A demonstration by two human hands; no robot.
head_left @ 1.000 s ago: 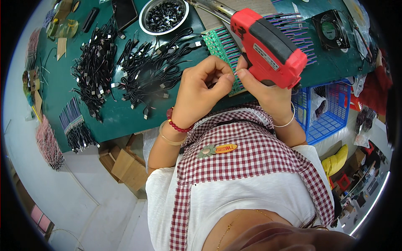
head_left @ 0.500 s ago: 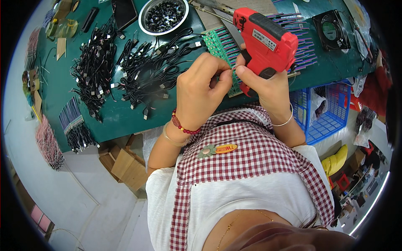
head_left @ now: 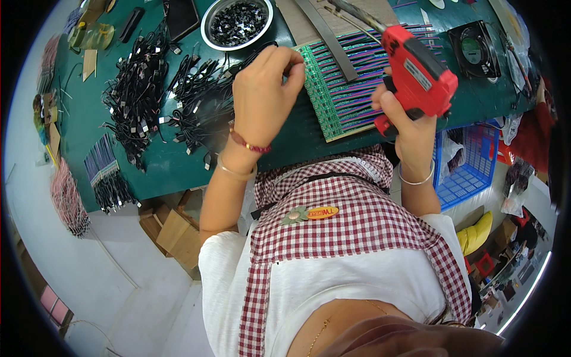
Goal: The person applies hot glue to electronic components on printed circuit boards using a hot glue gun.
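My right hand (head_left: 410, 128) is wrapped round a red soldering gun (head_left: 419, 68) with a black top and a metal tip pointing to the far left. It hovers over the right part of a green circuit board panel (head_left: 324, 98). Rows of thin dark, purple and blue wires (head_left: 372, 83) run right from the panel. My left hand (head_left: 267, 86) is closed above the table, just left of the panel, its fingertips curled together; what they hold, if anything, is hidden. Behind it lies a loose pile of black USB cables (head_left: 199, 101).
A flat metal bar (head_left: 327, 38) lies across the wires. A white bowl (head_left: 208, 27) of small black parts stands at the back. More black cables (head_left: 137, 95) lie left. A black fan (head_left: 473, 50) sits right. Below the table edge is a blue crate (head_left: 470, 160).
My hands have moved apart: the left up and to the left, the right to the right with the soldering gun. More of the panel and the metal bar shows.
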